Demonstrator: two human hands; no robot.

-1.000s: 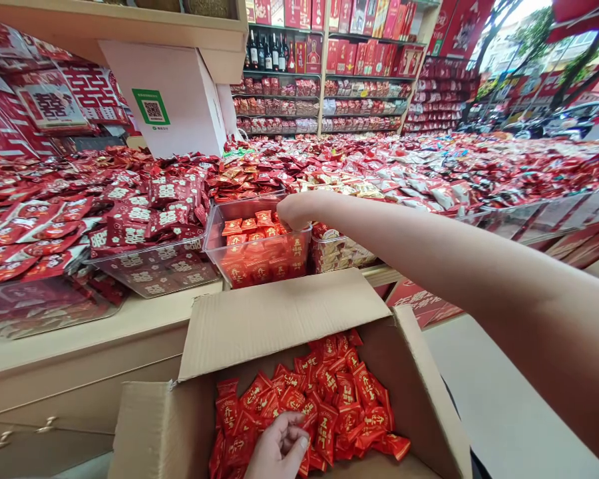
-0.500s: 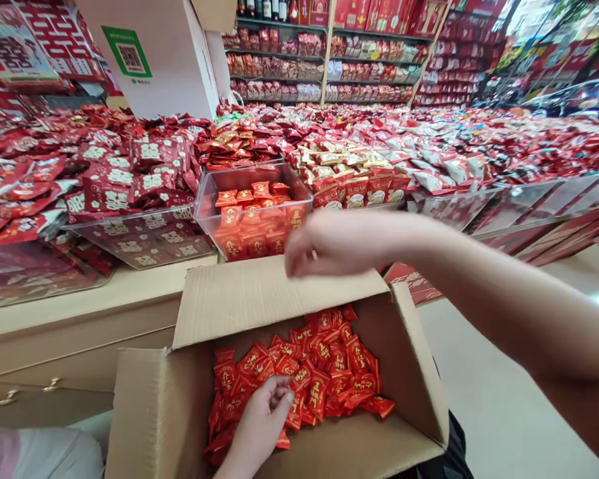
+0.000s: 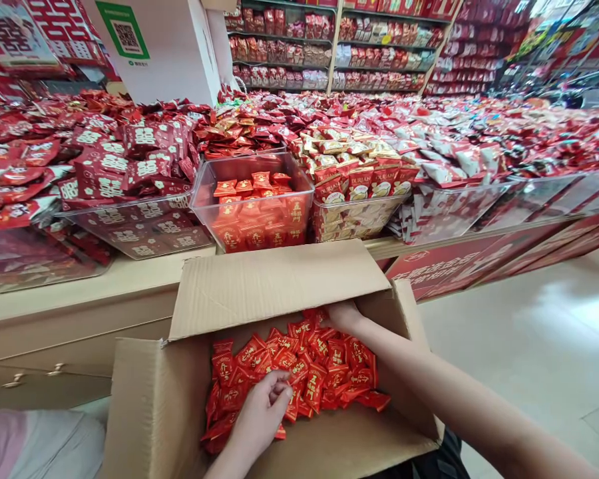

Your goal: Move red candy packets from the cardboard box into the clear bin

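Observation:
An open cardboard box [image 3: 174, 399] holds a heap of red-wrapped candies [image 3: 315, 386] with gold lettering. My left hand [image 3: 263, 407] is over the left part of the heap, fingers curled in and thumb pressed towards them. Whether something sits inside that grasp is hidden. At the back right of the box, my right hand [image 3: 345, 317] reaches down under the raised flap [image 3: 279, 286], beside the candies. Its fingers are out of sight. Just behind the flap stands a clear plastic bin [image 3: 252, 211], partly filled with similar red candies [image 3: 249, 229].
Further clear bins of packaged sweets line the counter [image 3: 144, 283], among them durian packets [image 3: 362, 183] and dark red packets [image 3: 150, 159]. A white box with a QR code [image 3: 124, 33] stands behind. Stocked shelves [image 3: 289, 50] fill the back wall. Drawers [image 3: 80, 332] are below left.
My right hand has moved from above the flap, near the clear bin, down into the box's back right. My left hand stays nearly in place. The view has shifted slightly.

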